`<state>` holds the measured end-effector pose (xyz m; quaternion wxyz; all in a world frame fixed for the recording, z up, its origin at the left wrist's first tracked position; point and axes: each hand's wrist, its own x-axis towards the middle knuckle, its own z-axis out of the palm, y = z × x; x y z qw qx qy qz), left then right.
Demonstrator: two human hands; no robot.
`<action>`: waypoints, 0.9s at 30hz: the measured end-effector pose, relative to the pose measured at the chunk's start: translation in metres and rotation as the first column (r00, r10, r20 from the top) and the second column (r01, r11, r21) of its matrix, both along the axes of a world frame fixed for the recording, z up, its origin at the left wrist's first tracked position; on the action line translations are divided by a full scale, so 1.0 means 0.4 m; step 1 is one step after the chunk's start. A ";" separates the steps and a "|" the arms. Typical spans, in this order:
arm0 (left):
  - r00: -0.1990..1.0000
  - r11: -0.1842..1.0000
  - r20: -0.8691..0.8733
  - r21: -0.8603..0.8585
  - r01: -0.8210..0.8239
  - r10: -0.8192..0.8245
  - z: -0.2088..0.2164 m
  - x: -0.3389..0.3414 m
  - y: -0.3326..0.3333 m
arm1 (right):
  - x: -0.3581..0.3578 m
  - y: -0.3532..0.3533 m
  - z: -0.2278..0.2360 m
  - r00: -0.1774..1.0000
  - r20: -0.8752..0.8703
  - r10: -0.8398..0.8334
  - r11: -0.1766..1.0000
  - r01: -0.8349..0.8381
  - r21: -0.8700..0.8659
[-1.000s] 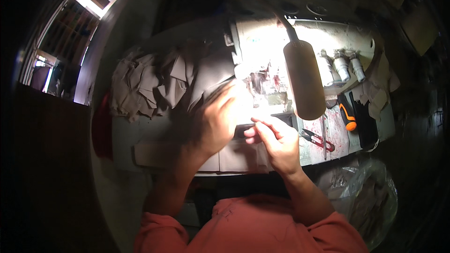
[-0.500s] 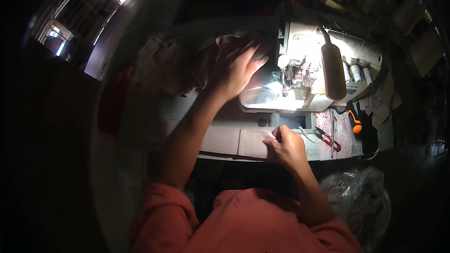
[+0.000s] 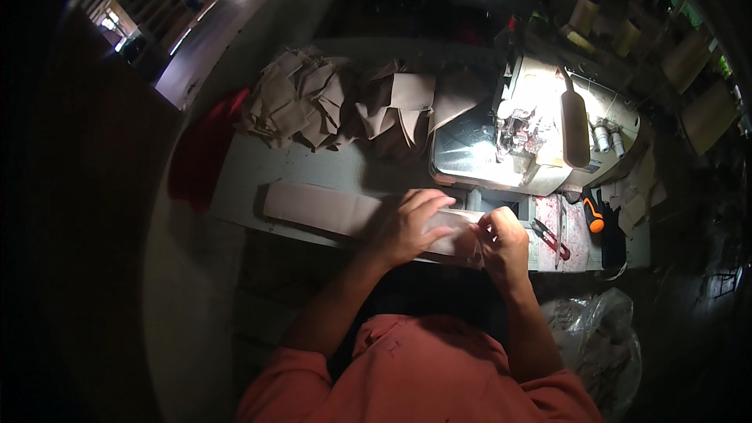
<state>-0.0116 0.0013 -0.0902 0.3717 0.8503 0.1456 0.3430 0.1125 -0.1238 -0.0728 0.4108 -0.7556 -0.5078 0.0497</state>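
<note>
A long beige fabric strip point(image 3: 321, 207) lies along the front edge of the table, its right end under my hands. My right hand point(image 3: 505, 247) pinches that right end between thumb and fingers. Over the strip, just left of it, my left hand point(image 3: 415, 227) has its thumb and fingers apart, slightly blurred; whether it touches the fabric I cannot tell. Behind my hands stands a lit sewing machine point(image 3: 539, 176) with a shiny metal bed point(image 3: 462, 149).
Two heaps of beige fabric pieces point(image 3: 294, 102) lie at the back left, near a red cloth point(image 3: 207, 149). Thread snips point(image 3: 551, 239) and an orange-handled tool point(image 3: 593, 215) rest at right. A clear plastic bag point(image 3: 603, 337) stands below the table's right end.
My left hand has come from the back fabric heap down to the strip beside my right hand. My right hand still pinches the strip's end. The view has shifted slightly.
</note>
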 end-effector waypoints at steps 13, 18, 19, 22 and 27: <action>0.997 0.994 0.010 -0.081 0.077 -0.076 0.017 -0.053 -0.096 | -0.002 0.019 0.019 0.999 -0.039 0.001 0.994 -0.005 -0.107; 0.808 -0.025 0.578 -0.811 0.584 0.113 -0.052 -0.126 -0.104 | -0.068 0.058 0.115 0.782 -0.595 0.187 0.982 -0.139 0.126; 0.683 0.016 0.616 -0.747 0.665 0.392 -0.054 -0.148 -0.052 | -0.067 0.053 0.133 0.653 -0.717 0.245 0.969 -0.133 0.210; 0.494 0.228 0.530 -0.806 0.546 0.690 -0.008 -0.264 0.109 | -0.025 0.021 0.105 0.433 -0.881 0.190 0.974 0.029 0.224; 0.452 0.457 0.490 -0.869 0.189 0.745 0.052 -0.302 0.178 | -0.010 -0.008 0.049 0.199 -0.968 0.151 0.983 0.070 0.168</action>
